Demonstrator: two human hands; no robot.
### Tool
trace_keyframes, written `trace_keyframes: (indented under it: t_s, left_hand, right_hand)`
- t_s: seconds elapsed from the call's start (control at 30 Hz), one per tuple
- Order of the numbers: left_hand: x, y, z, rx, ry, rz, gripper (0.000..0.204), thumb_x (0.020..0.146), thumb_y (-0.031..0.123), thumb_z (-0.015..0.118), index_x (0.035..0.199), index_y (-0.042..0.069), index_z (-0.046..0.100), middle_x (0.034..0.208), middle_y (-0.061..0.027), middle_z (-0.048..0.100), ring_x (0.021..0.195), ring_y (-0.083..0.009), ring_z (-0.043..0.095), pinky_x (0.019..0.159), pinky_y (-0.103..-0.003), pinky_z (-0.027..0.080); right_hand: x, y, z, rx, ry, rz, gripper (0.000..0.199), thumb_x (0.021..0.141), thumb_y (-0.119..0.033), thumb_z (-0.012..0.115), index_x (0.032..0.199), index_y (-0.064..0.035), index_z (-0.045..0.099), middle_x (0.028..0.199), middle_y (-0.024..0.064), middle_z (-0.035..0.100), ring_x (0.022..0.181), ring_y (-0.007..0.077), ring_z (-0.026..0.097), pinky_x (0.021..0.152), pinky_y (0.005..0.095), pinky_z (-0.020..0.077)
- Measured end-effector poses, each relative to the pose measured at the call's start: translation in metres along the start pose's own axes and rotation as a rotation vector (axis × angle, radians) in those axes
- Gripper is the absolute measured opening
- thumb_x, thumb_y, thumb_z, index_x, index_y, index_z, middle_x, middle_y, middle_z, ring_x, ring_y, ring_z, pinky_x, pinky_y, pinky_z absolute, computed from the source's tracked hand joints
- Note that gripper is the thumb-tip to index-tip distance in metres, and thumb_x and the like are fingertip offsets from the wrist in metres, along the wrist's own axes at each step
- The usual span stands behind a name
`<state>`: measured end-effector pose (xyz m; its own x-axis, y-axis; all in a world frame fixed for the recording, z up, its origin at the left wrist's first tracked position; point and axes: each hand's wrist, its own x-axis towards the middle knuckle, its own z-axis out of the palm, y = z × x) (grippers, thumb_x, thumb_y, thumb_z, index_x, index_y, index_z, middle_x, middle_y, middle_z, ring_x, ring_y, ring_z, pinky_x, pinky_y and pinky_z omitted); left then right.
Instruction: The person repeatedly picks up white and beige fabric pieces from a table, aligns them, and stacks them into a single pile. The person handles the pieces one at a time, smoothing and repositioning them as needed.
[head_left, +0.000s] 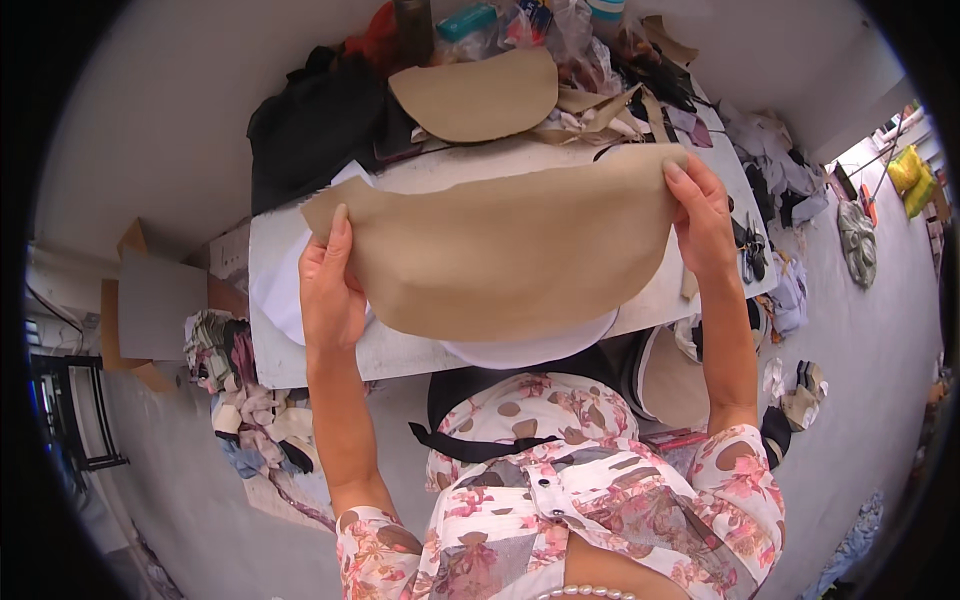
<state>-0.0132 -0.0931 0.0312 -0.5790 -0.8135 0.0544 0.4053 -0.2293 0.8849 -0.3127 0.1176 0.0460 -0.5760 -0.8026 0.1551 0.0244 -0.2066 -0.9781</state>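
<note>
A wide tan piece of fabric (500, 250), straight along the top and rounded below, is held up in front of me over the table. My left hand (333, 285) pinches its left end, thumb on the near face. At the upper right corner my right hand (700, 210) grips it the same way, with the fingers behind. Under the tan piece, white fabric (285, 300) lies on the white table (440, 362), partly hidden. Another tan piece of similar rounded shape (478, 98) rests at the back of the table.
Black cloth (315, 135) is heaped at the back left, beside plastic bags and fabric scraps (600, 115). Black-handled scissors (752, 250) lie at the table's right edge. Cloth piles (262, 415) sit on the floor at left, near an open cardboard box (160, 305).
</note>
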Motion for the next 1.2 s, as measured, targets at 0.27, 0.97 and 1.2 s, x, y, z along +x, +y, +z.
trace_keyframes:
  t_s: [0.27, 0.97, 1.2]
  left_hand:
    - [-0.012, -0.039, -0.011, 0.036, 0.077, -0.165, 0.024, 0.1, 0.02, 0.054, 0.114, 0.002, 0.061, 0.109, -0.0051, 0.067, 0.093, -0.01, 0.065, 0.08, -0.024, 0.053]
    - [0.021, -0.091, -0.021, 1.021, 0.26, 0.039, 0.021, 0.089, 0.017, 0.07, 0.089, -0.003, 0.065, 0.064, 0.0045, 0.057, 0.059, -0.0008, 0.044, 0.053, -0.02, 0.037]
    - [0.011, -0.08, -0.014, 1.314, 0.318, 0.267, 0.036, 0.086, 0.018, 0.072, 0.116, 0.003, 0.061, 0.085, -0.0028, 0.064, 0.07, -0.0095, 0.055, 0.061, -0.024, 0.043]
  right_hand:
    - [-0.026, 0.035, -0.011, -0.072, 0.032, 0.133, 0.027, 0.098, -0.026, 0.054, 0.113, -0.0058, 0.064, 0.09, -0.0048, 0.065, 0.073, 0.0004, 0.055, 0.06, 0.0173, 0.0433]
    - [-0.005, 0.113, -0.008, -0.847, 0.237, -0.148, 0.018, 0.088, -0.013, 0.066, 0.087, -0.0021, 0.052, 0.058, 0.0124, 0.055, 0.047, 0.0265, 0.05, 0.048, 0.0351, 0.0391]
    - [-0.005, 0.081, 0.001, -1.157, 0.31, -0.01, 0.041, 0.085, -0.025, 0.07, 0.121, -0.0105, 0.057, 0.087, 0.0099, 0.067, 0.078, 0.0264, 0.065, 0.066, 0.0375, 0.0491]
